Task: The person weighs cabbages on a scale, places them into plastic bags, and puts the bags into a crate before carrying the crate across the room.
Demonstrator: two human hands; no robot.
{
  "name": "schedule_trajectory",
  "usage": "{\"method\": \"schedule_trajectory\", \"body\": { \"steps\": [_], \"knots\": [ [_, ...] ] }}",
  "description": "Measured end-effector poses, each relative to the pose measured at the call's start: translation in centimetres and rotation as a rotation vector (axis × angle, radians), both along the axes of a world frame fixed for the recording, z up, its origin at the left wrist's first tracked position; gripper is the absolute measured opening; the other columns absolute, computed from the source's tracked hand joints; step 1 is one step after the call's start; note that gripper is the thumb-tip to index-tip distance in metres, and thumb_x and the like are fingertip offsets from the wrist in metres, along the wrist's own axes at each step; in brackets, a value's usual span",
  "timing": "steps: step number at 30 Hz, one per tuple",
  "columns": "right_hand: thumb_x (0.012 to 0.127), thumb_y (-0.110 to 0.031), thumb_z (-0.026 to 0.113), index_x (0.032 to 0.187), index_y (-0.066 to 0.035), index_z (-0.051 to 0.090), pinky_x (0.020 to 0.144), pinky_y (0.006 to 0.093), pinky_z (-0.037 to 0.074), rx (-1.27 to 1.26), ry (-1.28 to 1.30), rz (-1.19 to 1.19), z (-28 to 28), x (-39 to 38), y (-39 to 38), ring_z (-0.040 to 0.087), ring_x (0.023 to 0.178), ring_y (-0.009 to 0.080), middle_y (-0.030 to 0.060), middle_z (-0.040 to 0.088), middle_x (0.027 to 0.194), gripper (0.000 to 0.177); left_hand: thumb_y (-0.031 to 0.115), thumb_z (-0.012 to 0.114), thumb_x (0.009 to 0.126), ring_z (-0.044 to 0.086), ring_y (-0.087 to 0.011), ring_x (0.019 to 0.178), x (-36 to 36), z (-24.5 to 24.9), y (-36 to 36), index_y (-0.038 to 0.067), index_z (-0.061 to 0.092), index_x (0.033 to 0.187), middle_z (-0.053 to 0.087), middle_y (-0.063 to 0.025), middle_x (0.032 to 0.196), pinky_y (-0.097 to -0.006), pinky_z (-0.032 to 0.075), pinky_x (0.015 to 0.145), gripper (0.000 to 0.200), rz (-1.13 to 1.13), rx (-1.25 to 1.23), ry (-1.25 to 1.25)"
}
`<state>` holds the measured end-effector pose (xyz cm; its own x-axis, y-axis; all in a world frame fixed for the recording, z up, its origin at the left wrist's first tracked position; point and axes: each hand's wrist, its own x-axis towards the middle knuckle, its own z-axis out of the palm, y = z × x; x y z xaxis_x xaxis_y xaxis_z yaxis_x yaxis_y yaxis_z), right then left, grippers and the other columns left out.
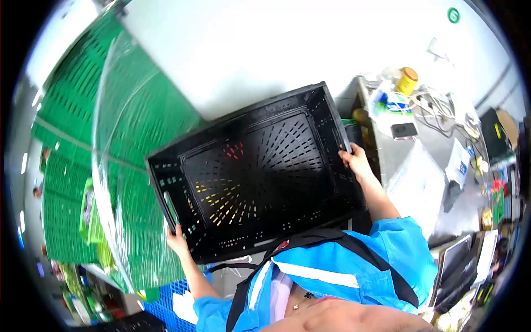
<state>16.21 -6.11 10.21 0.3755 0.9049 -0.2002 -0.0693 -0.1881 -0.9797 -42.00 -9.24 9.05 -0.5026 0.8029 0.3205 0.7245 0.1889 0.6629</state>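
Observation:
A large black plastic crate [260,166] with a slotted bottom is held out in front of my body, tilted, with its open side facing me. My left hand [178,242] grips the crate's near left end by the handle slot. At the opposite end, my right hand [354,159] has its fingers wrapped over the handle slot. Nothing lies inside the crate; yellow and red patches show through its slots. What is beneath the crate is mostly hidden.
Stacked green crates [72,144] wrapped in clear film stand at the left. A metal table [395,152] on the right bears a phone [404,130], a yellow-lidded jar [407,81], cables and plastic bags. Behind the crate rises a white wall [249,50]. A blue crate [166,304] sits low at left.

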Motion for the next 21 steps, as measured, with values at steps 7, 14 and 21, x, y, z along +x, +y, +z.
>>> {"method": "schedule_trajectory", "body": {
  "steps": [7,14,21],
  "knots": [
    [0.071,-0.021,0.065,0.111,0.000,0.050,0.073,0.0353,0.046,-0.068,-0.737,-0.308,-1.8,12.0,-1.7,0.059,0.081,0.0288,0.0170,0.060,0.087,0.048,0.021,0.056,0.082,0.057,-0.0323,0.083,12.6,-0.9,17.6,-0.001,0.054,0.106,0.059,-0.0213,0.091,-0.0371,0.045,0.074,0.032,-0.617,-0.212,0.147],
    [0.075,-0.011,0.058,0.089,-0.004,0.060,0.073,0.0324,0.047,0.144,-0.590,-0.556,2.9,1.5,-9.1,0.060,0.081,0.0248,0.0116,0.062,0.084,0.015,0.008,0.056,0.079,0.049,-0.0332,0.099,28.2,3.7,22.3,-0.002,0.052,0.106,0.052,-0.0173,0.107,-0.0409,0.038,0.087,0.030,-1.085,0.377,0.244],
    [0.083,-0.013,0.055,0.091,0.003,0.059,0.064,0.0270,0.049,0.199,-0.076,-0.244,-3.6,-9.6,-7.8,0.060,0.076,0.0152,0.0084,0.062,0.083,0.018,-0.005,0.058,0.069,0.061,-0.0231,0.078,43.2,8.7,8.6,0.003,0.061,0.082,0.064,-0.0100,0.083,-0.0331,0.046,0.071,0.015,-2.791,0.239,-0.351]
  ]
}}
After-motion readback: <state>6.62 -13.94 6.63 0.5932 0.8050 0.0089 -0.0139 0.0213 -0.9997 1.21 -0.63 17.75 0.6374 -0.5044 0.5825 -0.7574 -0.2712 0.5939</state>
